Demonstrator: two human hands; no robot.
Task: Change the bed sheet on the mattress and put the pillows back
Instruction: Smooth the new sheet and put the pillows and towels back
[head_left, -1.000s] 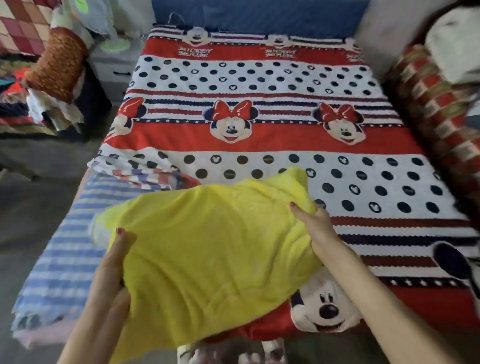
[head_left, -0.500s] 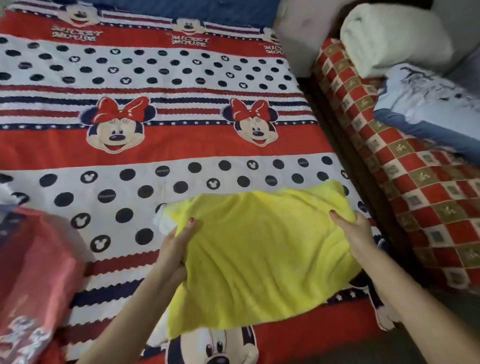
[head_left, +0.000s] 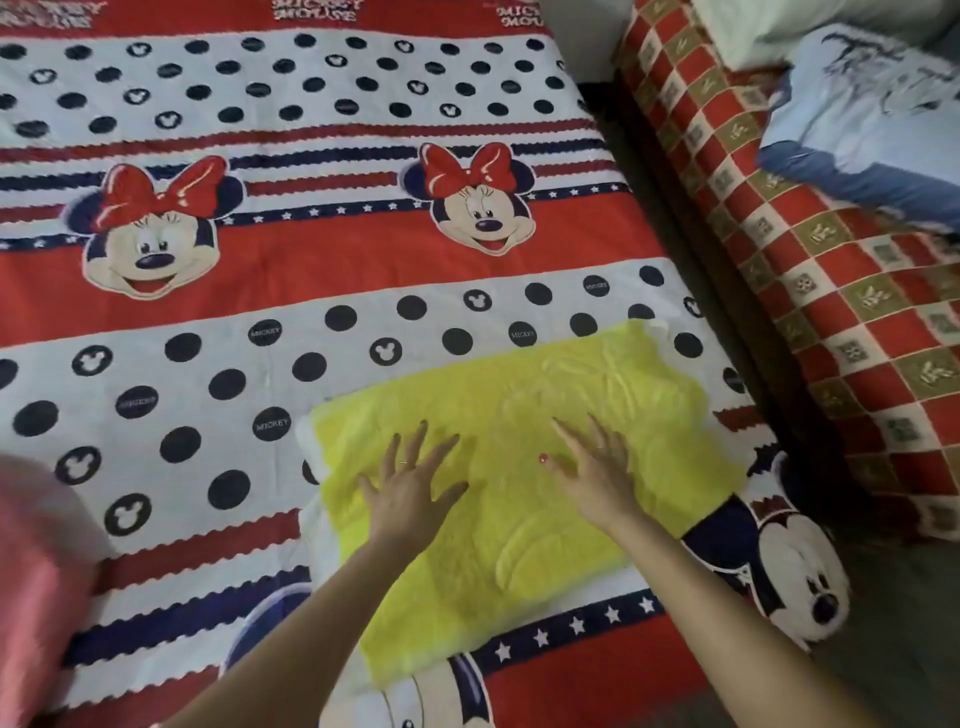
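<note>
**Yellow pillow flat on the cartoon sheet, both palms on it**

Biggest thing in the shot is the red, white and navy cotton bed sheet (head_left: 322, 249), printed with cartoon mouse faces, black dots and starred stripes. It's spread flat across the mattress and fills most of the view. Over on the right, past a dark gap, there's a red-and-cream checkered cloth (head_left: 810, 291) draped over some furniture, with a pale blue printed pillow (head_left: 872, 130) sitting on top of it and a whitish pillow just behind that, mostly cropped. At the far left edge there's a blurry pink fabric lump (head_left: 36, 582), can't really tell what it is.

Then the fluffy yellow pillow (head_left: 524, 483), lying flat on the sheet near the bed's right side, slightly skewed, a bit of white peeking out at its left edge.

The person's left hand (head_left: 410, 493) is pressed on the pillow's left half, fingers spread and straight. The right hand (head_left: 592, 475) rests palm-down near the middle, fingers also fanned out, red polish showing on the thumbnail. Hands are apart, neither grabbing anything.
</note>
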